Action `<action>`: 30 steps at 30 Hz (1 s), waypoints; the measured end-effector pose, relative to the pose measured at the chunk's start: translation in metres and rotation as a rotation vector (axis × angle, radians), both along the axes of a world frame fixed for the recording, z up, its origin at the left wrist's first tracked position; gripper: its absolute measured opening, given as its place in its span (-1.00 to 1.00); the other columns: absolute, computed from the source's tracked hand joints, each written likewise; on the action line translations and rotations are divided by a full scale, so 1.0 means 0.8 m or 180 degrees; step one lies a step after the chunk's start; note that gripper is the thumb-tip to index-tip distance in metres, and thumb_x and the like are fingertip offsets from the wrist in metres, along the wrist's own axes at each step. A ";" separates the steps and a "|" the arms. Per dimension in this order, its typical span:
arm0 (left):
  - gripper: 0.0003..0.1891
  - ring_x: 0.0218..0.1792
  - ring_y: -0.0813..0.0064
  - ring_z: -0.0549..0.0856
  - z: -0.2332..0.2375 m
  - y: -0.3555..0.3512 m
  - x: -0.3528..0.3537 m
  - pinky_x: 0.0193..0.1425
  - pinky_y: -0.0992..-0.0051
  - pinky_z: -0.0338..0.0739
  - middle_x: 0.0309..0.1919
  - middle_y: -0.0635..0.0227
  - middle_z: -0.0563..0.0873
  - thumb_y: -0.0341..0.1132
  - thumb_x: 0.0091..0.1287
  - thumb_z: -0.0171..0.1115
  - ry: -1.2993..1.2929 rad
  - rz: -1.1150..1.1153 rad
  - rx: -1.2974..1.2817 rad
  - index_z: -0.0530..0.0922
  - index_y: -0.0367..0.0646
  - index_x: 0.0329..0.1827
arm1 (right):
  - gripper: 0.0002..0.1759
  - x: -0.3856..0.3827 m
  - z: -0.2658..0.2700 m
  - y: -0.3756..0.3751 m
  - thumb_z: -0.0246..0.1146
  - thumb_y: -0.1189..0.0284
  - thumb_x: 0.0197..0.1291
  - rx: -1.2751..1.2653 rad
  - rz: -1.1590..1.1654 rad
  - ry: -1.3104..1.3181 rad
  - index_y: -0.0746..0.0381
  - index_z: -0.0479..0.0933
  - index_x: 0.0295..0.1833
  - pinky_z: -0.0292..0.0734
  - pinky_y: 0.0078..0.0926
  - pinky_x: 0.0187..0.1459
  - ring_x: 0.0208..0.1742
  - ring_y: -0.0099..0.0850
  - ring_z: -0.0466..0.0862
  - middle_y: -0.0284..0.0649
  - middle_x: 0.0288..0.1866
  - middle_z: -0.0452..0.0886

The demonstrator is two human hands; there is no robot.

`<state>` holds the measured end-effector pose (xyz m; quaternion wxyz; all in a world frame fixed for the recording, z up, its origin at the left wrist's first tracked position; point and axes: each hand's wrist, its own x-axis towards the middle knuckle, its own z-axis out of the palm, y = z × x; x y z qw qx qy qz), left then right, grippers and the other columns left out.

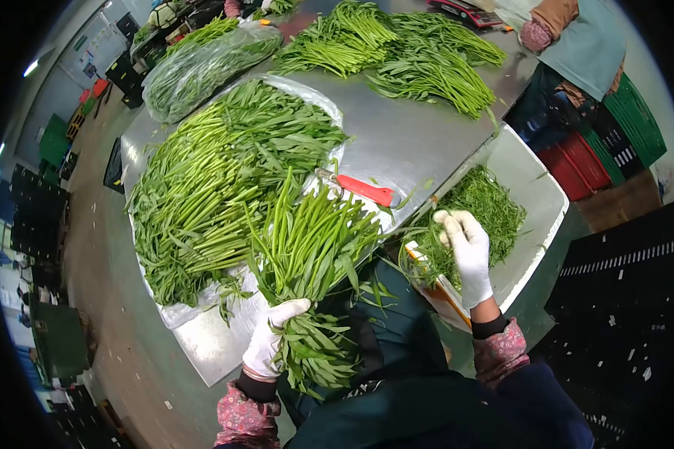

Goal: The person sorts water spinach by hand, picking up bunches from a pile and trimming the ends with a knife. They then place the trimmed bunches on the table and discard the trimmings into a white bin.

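- Nearest to us, our dark apron (404,389) and floral sleeves (243,419) are filling the bottom of the frame.
- Our left hand (266,348), gloved in white, is closing firmly around the bunch of greens (311,247) at lower centre. The leafy tips are hanging below the grip and the stems are fanning up over the edge of the surface (412,142).
- Our right hand (468,254), also gloved, is hovering at the near rim of the white bin (539,187), right of centre. Thin strands are lying around its fingers, and we cannot tell whether it is gripping any of them.
- Trimmings (494,202) are covering part of the bin's floor.
- Just above the bunch, a red-handled knife (363,189) is lying on the surface, with neither hand touching it.
- Left of the bunch, a large pile of loose greens (210,187) is resting on a plastic sheet (318,93).
- We are judging the work to be partway through. The tidy bundles (404,52) at top centre and the filled bag (202,67) at upper left look finished, while the large pile looks yet to be handled.
- At upper right, another person's sleeve (535,34) is showing, well apart from our hands.
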<state>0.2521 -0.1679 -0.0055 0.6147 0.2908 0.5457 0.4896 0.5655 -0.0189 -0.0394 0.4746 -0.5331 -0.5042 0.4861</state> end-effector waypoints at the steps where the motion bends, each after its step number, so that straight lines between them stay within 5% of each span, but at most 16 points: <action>1: -0.67 -0.18 0.46 0.75 0.004 0.005 0.003 -0.03 0.48 0.66 -0.11 0.25 0.76 -0.31 0.31 0.31 -0.0271 0.0184 -0.0494 0.65 -0.37 0.04 | -0.77 -0.017 0.013 0.001 0.29 0.38 0.38 0.0158 0.0162 -0.0166 0.28 0.62 0.03 0.44 -0.69 -0.28 -0.36 -0.70 0.53 -0.42 -0.37 0.63; 6: -0.67 -0.19 0.38 0.76 0.008 0.005 0.021 -0.03 0.41 0.69 -0.14 0.22 0.76 -0.29 0.29 0.28 -0.1332 0.0424 -0.1017 0.64 -0.35 0.02 | -0.32 -0.098 0.053 -0.032 0.50 0.11 0.12 0.0694 0.1468 -0.1376 0.21 0.53 0.28 0.52 -0.53 -0.40 -0.54 -0.49 0.58 -0.30 -0.54 0.58; 7: -0.65 -0.18 0.36 0.77 0.011 0.001 0.026 0.00 0.38 0.70 -0.13 0.19 0.77 -0.29 0.28 0.28 -0.1415 0.0542 -0.1081 0.64 -0.36 0.03 | -0.25 -0.109 0.041 -0.039 0.54 0.21 0.09 0.1173 0.1466 -0.1770 0.20 0.48 0.37 0.47 -0.58 -0.47 -0.59 -0.59 0.52 -0.35 -0.45 0.64; 10: -0.70 -0.07 0.23 0.76 0.002 -0.012 0.017 0.10 0.25 0.70 -0.07 0.09 0.76 -0.31 0.34 0.19 -0.1543 0.0380 -0.0992 0.63 -0.32 0.02 | -0.63 -0.136 -0.013 -0.035 0.44 0.41 0.22 0.1611 0.0845 -0.0677 0.27 0.64 0.12 0.50 -0.57 -0.35 -0.45 -0.59 0.56 -0.28 -0.39 0.67; 11: -0.72 -0.04 0.24 0.74 -0.004 -0.021 0.012 0.15 0.25 0.68 -0.05 0.08 0.74 -0.31 0.37 0.17 -0.1438 0.0275 -0.0752 0.62 -0.28 0.04 | -0.78 -0.140 -0.020 -0.028 0.36 0.49 0.28 0.1089 0.0364 -0.0383 0.31 0.67 0.02 0.48 -0.61 -0.29 -0.36 -0.60 0.57 -0.26 -0.38 0.65; 12: -0.72 -0.05 0.26 0.74 -0.008 -0.027 0.008 0.14 0.26 0.67 -0.04 0.08 0.74 -0.31 0.36 0.17 -0.1436 0.0266 -0.0559 0.61 -0.27 0.05 | -0.81 -0.118 -0.018 -0.007 0.32 0.44 0.32 0.0901 0.0210 -0.0909 0.28 0.68 -0.02 0.48 -0.59 -0.28 -0.35 -0.58 0.57 -0.26 -0.38 0.66; 13: -0.72 -0.06 0.28 0.73 -0.012 -0.033 0.004 0.14 0.28 0.66 -0.04 0.08 0.73 -0.32 0.36 0.17 -0.1437 0.0260 -0.0366 0.61 -0.25 0.05 | -0.85 -0.101 -0.028 0.013 0.24 0.40 0.33 0.1307 -0.0242 -0.1296 0.26 0.65 -0.16 0.56 -0.32 -0.29 -0.37 -0.18 0.68 -0.09 -0.34 0.68; 16: -0.71 -0.09 0.31 0.73 -0.021 -0.031 -0.006 0.08 0.35 0.67 -0.04 0.08 0.73 -0.32 0.34 0.20 -0.1673 0.0455 -0.0843 0.61 -0.24 0.06 | -0.87 -0.028 -0.019 0.061 0.22 0.41 0.35 0.0687 -0.0925 -0.1858 0.24 0.61 -0.15 0.52 -0.40 -0.36 -0.43 -0.36 0.66 -0.10 -0.42 0.65; 18: -0.71 -0.15 0.36 0.74 -0.019 -0.027 -0.002 0.00 0.40 0.68 -0.10 0.14 0.75 -0.31 0.32 0.23 -0.1523 0.0489 -0.0953 0.64 -0.27 0.02 | -0.86 -0.019 0.009 0.057 0.24 0.39 0.34 0.0853 -0.1007 -0.1231 0.22 0.60 -0.11 0.50 -0.44 -0.38 -0.47 -0.46 0.63 -0.16 -0.47 0.63; 24: -0.72 -0.27 0.44 0.76 0.000 -0.019 0.016 -0.12 0.46 0.69 -0.21 0.25 0.79 -0.30 0.29 0.29 -0.0934 0.0137 -0.0548 0.71 -0.32 -0.06 | -0.65 -0.104 0.061 -0.034 0.44 0.34 0.15 0.1023 0.1315 -0.1376 0.22 0.61 0.02 0.53 -0.41 -0.34 -0.42 -0.46 0.62 -0.22 -0.34 0.64; 25: -0.72 -0.22 0.34 0.74 -0.007 -0.009 0.007 -0.07 0.41 0.68 -0.21 0.16 0.77 -0.29 0.28 0.22 -0.1135 0.0077 -0.1373 0.66 -0.33 -0.08 | -0.69 -0.110 0.054 -0.034 0.42 0.34 0.17 0.0999 0.1365 -0.1151 0.21 0.62 -0.01 0.54 -0.41 -0.33 -0.40 -0.40 0.63 -0.21 -0.33 0.65; 30: -0.70 -0.20 0.33 0.74 -0.011 -0.019 0.004 -0.05 0.43 0.67 -0.19 0.15 0.76 -0.32 0.28 0.21 -0.1736 0.0311 -0.1252 0.63 -0.35 -0.02 | -0.89 -0.101 0.008 -0.011 0.28 0.42 0.29 0.2131 0.0678 -0.1480 0.19 0.62 -0.12 0.58 -0.37 -0.26 -0.28 -0.24 0.69 -0.16 -0.30 0.65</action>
